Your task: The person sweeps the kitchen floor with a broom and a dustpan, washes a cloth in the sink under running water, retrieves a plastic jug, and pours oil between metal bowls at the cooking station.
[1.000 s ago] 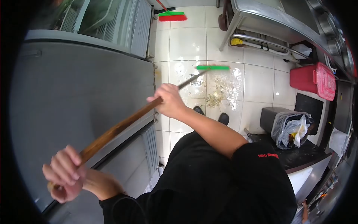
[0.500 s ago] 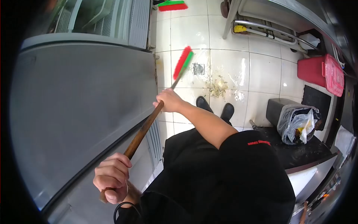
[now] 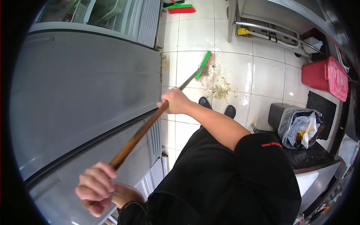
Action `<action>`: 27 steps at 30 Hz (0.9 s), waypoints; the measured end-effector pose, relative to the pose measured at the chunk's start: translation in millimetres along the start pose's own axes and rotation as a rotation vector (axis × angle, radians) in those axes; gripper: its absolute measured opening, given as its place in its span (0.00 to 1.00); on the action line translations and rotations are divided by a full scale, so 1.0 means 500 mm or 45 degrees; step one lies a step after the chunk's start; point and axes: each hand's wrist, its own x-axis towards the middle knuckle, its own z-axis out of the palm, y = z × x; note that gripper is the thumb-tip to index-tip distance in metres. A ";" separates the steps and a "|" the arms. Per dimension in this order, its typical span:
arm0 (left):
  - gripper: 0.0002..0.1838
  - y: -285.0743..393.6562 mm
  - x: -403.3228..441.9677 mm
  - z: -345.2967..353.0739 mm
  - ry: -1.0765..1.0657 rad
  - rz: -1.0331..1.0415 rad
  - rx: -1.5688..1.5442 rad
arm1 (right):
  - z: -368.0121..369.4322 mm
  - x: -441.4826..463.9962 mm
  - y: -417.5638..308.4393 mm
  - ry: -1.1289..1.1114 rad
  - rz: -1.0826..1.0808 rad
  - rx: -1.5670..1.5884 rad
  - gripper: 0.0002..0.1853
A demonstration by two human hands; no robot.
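Observation:
My left hand [image 3: 96,187] is wrapped round the top end of a long wooden broom handle. Further down the same handle, my right hand [image 3: 175,100] grips it with closed fingers. The broom [image 3: 203,65] has a green head with red bristles, which rests on the white tiled floor ahead of my shoes. Pale scraps of debris [image 3: 221,90] lie in a small heap just right of the broom head and nearer to my feet. Looser bits and wet smears surround it, partly hidden by the head.
Grey refrigerator doors [image 3: 90,78] line my left side. A second red and green broom [image 3: 182,8] lies at the far end. On the right stand a steel table [image 3: 277,15], a red bin [image 3: 315,73] and a grey bin with a plastic bag [image 3: 279,116].
The broom head has swung right across the floor toward the debris, turning its green side up. My left hand has shifted down and left with the handle's end.

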 end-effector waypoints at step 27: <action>0.18 -0.069 -0.232 0.073 0.438 -0.131 -0.137 | 0.045 -0.137 0.052 -0.393 0.281 -0.379 0.10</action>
